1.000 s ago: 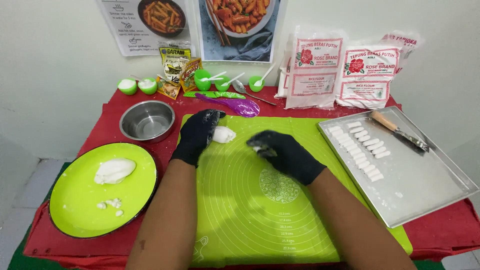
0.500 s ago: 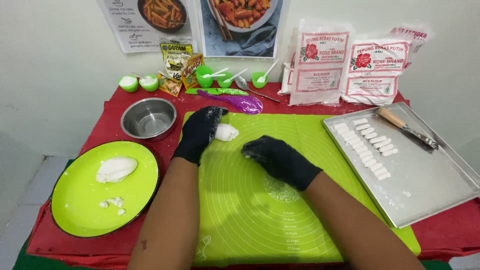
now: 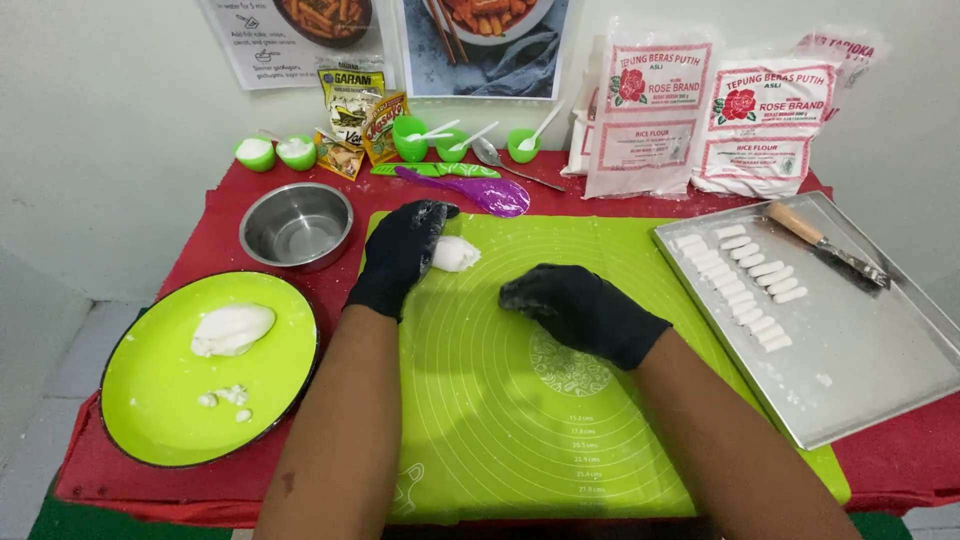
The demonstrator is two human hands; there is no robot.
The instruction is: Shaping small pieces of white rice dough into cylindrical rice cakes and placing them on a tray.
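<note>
At 11 o'clock on the green mat (image 3: 480,420), a dough lump (image 3: 455,253) was cupped by the left hand (image 3: 400,255), steadying it; right hand (image 3: 575,310) lay flat w/ nothing gripped.

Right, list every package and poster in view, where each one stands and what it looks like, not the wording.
Left poster: on the wall top left, white sheet with a dish photo.
Middle poster: on the wall, food photo on blue cloth.
Small sachets: against the wall beside the green cups, yellow and orange.
Two flour bags: at the back right, white with red print and a rose.
</note>
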